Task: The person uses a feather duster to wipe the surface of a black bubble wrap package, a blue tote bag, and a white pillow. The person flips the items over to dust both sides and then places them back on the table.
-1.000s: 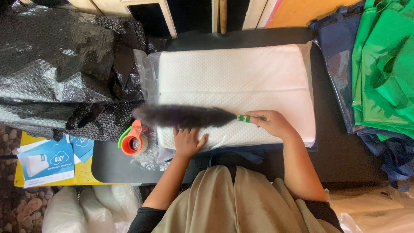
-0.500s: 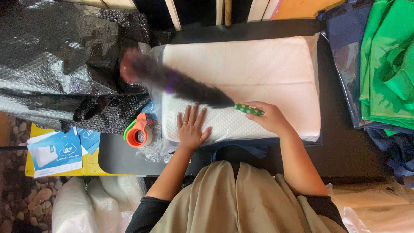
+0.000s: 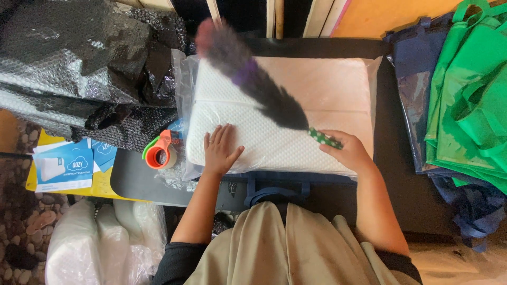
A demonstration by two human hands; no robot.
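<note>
Feather duster [image 3: 253, 87] lying diagonal across white pillow [image 3: 296, 113], long axis running up-left from right hand [image 3: 348, 153]; fluffy end blurred, probably mid-swing. Right hand nearer, grip closed round green spotted handle [image 3: 325, 139]. Left hand [image 3: 221, 150] flat on pillow's near-left corner, fingers spread, holding nothing. Pillow sits on dark worktop [image 3: 137, 182]. Left of left hand: orange tape dispenser [image 3: 160, 153], black bubble wrap [image 3: 79, 63]. Right of duster grip: green bags [image 3: 470, 89].
</note>
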